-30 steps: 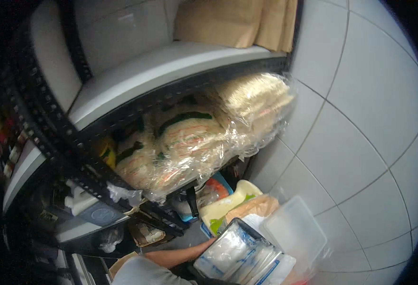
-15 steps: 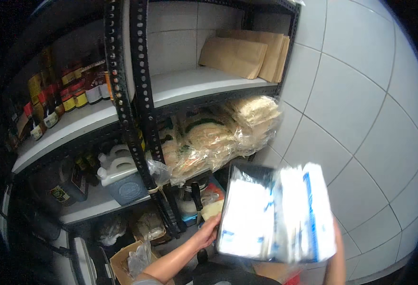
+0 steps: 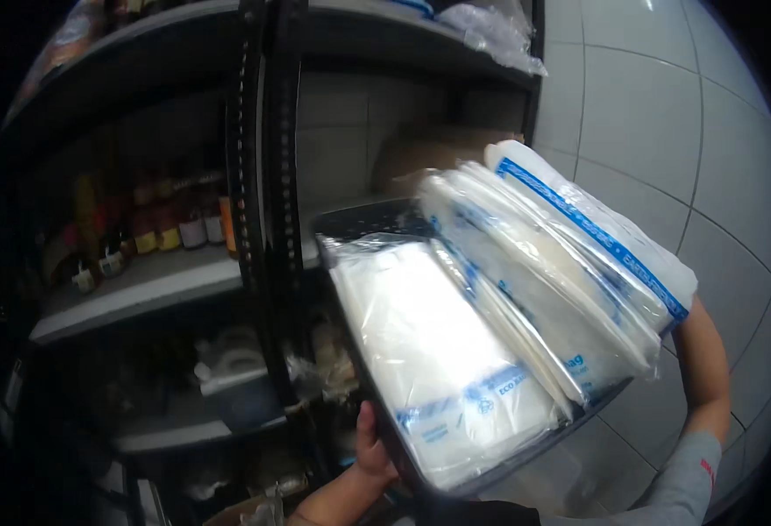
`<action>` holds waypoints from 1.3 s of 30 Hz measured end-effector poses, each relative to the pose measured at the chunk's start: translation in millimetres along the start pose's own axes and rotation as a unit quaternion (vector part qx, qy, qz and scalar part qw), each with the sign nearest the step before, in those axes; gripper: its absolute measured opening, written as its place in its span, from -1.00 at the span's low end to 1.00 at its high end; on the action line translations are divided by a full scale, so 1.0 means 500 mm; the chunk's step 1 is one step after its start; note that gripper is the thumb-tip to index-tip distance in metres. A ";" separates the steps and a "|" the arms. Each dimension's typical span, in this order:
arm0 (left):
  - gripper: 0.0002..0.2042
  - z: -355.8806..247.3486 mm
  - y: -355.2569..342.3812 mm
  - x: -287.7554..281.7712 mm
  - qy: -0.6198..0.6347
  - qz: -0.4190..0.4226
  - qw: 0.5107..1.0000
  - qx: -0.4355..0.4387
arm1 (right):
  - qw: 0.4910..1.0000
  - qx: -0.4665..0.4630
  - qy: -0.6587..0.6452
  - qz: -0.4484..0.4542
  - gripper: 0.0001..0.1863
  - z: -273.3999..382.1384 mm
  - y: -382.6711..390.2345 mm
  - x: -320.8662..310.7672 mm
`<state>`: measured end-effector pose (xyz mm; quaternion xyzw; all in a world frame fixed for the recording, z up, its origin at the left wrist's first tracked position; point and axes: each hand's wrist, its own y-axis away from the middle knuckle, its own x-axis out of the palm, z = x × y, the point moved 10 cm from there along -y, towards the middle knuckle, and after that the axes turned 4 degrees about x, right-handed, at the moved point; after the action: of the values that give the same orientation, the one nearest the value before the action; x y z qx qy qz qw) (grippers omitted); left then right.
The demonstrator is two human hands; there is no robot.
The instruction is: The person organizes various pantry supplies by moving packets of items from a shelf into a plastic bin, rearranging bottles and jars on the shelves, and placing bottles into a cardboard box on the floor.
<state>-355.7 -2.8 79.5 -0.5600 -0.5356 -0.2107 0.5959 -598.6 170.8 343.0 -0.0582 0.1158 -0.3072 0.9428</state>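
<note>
A black rectangular bin (image 3: 359, 351) hangs tilted in front of me, held up between both arms. Packs of white plastic bags in clear wrap with blue print fill it; one pack (image 3: 438, 342) lies flat at the left. Several more packs (image 3: 534, 272) lean in a row, the last one (image 3: 591, 232) along the right side. My left hand (image 3: 372, 449) grips the bin's left wall, thumb showing outside. At the right, my forearm (image 3: 703, 351) runs up to the bin's right side; the packs and bin hide that hand's fingers as it holds the bin.
Dark metal shelving with perforated posts (image 3: 267, 158) stands ahead. Bottles and jars (image 3: 166, 230) line a left shelf (image 3: 140, 302), and a jug (image 3: 236, 373) sits below. Brown paper (image 3: 429, 153) is on the shelf behind the bin. A tiled wall (image 3: 639, 114) rises at right.
The bin has come up higher and closer and is now turned at a slant in front of the middle shelf. The view has tilted upward, bringing the upper shelves in.
</note>
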 end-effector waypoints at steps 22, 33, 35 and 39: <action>-0.62 -0.101 -0.305 0.068 -0.504 -0.159 0.754 0.390 | 0.929 -0.252 -0.269 0.020 -0.57 0.136 -0.694 0.067; -0.56 -0.114 -0.417 -0.030 -0.638 -0.198 0.715 0.206 | 0.827 -0.502 0.199 -0.155 -0.01 0.031 -0.306 0.213; -0.34 -0.118 -0.372 -0.027 -0.608 -0.156 0.724 0.286 | 0.839 -0.499 0.179 -0.125 -0.02 0.022 -0.365 0.206; -0.29 -0.057 -0.311 -0.082 -0.558 -0.021 0.829 0.044 | 0.841 -0.505 0.156 -0.117 -0.06 -0.011 -0.461 0.218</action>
<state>-490.4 -86.7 117.9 -0.5439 -0.7973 0.1486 0.2154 -644.9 -79.8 359.5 -0.4907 0.3927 -0.3191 0.7094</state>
